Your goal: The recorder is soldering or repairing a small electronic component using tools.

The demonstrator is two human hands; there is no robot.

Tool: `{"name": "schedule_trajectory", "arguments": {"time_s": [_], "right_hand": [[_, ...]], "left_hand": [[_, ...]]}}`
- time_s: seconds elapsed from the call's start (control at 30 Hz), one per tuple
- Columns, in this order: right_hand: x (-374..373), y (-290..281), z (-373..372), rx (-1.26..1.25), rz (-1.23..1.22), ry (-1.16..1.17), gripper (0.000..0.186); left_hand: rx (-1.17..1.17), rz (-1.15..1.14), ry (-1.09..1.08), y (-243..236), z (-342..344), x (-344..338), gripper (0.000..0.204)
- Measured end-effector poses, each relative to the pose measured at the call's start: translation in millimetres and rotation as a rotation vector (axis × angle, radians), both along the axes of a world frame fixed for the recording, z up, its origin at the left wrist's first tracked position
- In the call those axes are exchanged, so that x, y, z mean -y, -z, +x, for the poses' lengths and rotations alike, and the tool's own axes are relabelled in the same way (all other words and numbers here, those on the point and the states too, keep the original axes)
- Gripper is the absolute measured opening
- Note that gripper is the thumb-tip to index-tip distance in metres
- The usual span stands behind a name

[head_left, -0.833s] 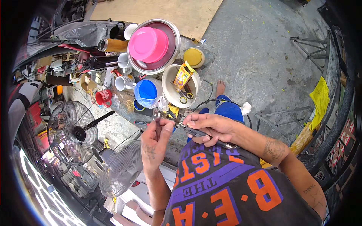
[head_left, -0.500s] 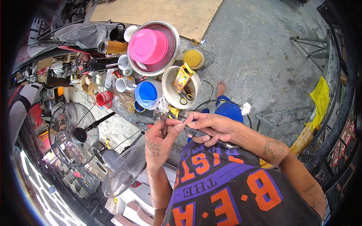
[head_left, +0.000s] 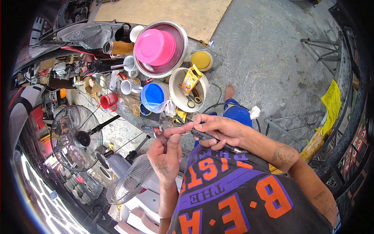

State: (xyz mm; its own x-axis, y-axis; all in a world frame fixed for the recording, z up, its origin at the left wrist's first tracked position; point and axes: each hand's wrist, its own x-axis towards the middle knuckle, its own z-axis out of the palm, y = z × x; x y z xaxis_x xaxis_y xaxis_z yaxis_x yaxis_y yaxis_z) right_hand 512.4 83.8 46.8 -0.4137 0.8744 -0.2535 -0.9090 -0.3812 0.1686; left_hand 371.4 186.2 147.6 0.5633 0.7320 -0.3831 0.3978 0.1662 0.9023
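My right hand (head_left: 222,130) is closed round a slim black rotary-tool handpiece (head_left: 203,135). A thin metal tip sticks out of its left end, and a dark cable leaves its other end over the dark shirt. My left hand (head_left: 165,154) faces it, index finger stretched to the right beside the tip and thumb raised. Its other fingers curl round something small and shiny, mostly hidden. Just beyond the hands, a white bowl (head_left: 175,90) holds scissors (head_left: 193,100) and a yellow-orange packet (head_left: 191,79).
On the low table stand a blue-lidded tub (head_left: 152,95), a pink basin (head_left: 155,46) in a metal bowl, a yellow-lidded jar (head_left: 201,60), a red mug (head_left: 108,101) and white mugs. Two fans (head_left: 76,138) stand at left. A metal frame (head_left: 321,54) is at right.
My left hand has turned and drawn slightly back, its index finger now stretched out and the tool's metal tip showing. The right hand keeps its hold on the handpiece, almost still.
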Motion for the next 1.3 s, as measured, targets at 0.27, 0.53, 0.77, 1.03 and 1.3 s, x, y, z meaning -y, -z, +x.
{"name": "schedule_trajectory", "arguments": {"time_s": [0.27,0.53,0.77,1.03,1.3], "right_hand": [[0.6,5.7,-3.2,0.062,-0.021,0.035,0.014],[-1.2,-4.5,-4.5,0.186,-0.065,0.070,0.013],[-3.5,-15.7,-9.3,0.461,-0.170,0.087,0.018],[-1.7,-18.9,-10.7,0.603,-0.181,0.140,0.018],[-2.0,-25.7,-8.1,0.690,-0.172,0.172,0.019]], "left_hand": [[-0.086,0.347,0.088,16.9,-12.5,10.9,0.017],[-0.018,0.661,0.227,34.3,-14.2,14.5,0.019],[-0.043,0.752,0.317,46.8,-15.7,10.0,0.023],[-0.132,0.722,0.443,31.2,-1.8,5.7,0.027],[-0.220,0.846,0.401,31.5,-1.7,10.0,0.028]]}}
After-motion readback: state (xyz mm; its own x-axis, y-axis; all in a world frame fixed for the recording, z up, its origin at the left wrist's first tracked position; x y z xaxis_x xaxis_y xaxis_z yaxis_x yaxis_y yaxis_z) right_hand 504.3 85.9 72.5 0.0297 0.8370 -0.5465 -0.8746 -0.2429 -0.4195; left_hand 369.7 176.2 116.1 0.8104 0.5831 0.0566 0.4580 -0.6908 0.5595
